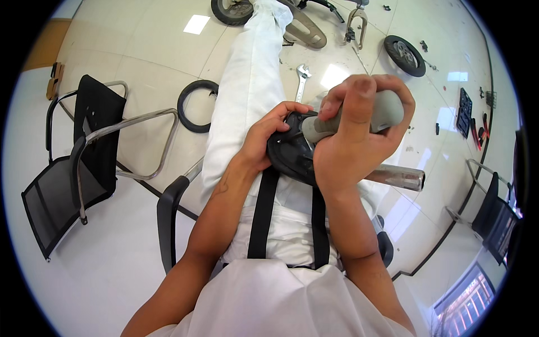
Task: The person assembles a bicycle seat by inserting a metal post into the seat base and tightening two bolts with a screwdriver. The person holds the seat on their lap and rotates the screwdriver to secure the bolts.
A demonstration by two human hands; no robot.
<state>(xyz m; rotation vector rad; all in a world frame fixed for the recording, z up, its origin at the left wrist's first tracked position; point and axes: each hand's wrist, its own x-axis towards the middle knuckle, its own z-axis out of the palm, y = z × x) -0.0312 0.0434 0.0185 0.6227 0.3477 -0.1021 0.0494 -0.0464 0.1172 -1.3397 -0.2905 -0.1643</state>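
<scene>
I sit with a black round part (292,154) on my lap, over white trousers. My left hand (268,135) grips its left rim, fingers curled over the top. My right hand (356,132) is wrapped around a grey rubber handle grip (387,109), its narrow end pressed against the black part. A shiny metal tube (401,177) sticks out to the right below my right hand. Two black straps (263,216) hang from the black part down over my lap.
A black mesh chair (84,163) stands to my left. On the tiled floor ahead lie an adjustable wrench (302,78), a black tyre (193,105), a small wheel (405,55), scooter frame parts (306,28) and a tool tray (465,111).
</scene>
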